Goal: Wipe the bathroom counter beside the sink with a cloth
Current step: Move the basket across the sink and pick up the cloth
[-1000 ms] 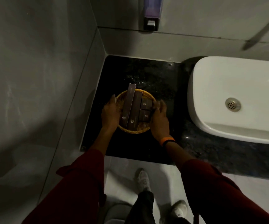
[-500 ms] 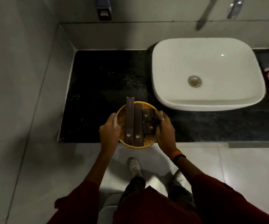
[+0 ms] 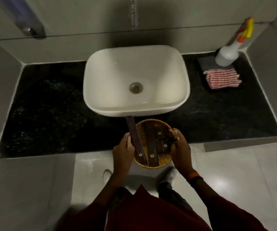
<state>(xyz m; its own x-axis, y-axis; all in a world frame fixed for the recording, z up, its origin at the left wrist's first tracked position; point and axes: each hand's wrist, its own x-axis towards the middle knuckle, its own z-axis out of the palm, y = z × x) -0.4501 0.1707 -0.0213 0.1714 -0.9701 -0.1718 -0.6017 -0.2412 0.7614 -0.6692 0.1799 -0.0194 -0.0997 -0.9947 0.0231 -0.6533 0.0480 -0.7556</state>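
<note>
Both hands hold a round wicker basket [image 3: 152, 144] in front of the white sink [image 3: 136, 80], over the front edge of the black bench [image 3: 51, 114]; the left hand [image 3: 123, 149] grips the basket's left rim with its fingers [image 3: 127, 139] curled shut around it and against the long dark brown box [image 3: 136, 140] that juts out past the rim toward the sink; the right hand [image 3: 180, 149] grips the right rim, fingers clamped on it, a ring on one finger, an orange and black band on the wrist; inside the basket lie a second long brown box [image 3: 151, 147] and two short brown boxes [image 3: 162, 139] beside it, each with a small pale emblem; the striped red and white cloth [image 3: 222, 78] lies folded on the bench well to the right of the sink, apart from both hands, just in front of a white spray bottle [image 3: 227, 55] with an orange and yellow trigger that stands on a dark mat [image 3: 205, 63] in the back right corner; the bench to the left of the sink is speckled with pale droplets or specks; a tap [image 3: 134, 14] hangs above the sink at the back wall; a soap dispenser [image 3: 24, 22] is fixed to the wall at upper left, blurred; dark red sleeves and pale shoes show on the tiled floor below.
</note>
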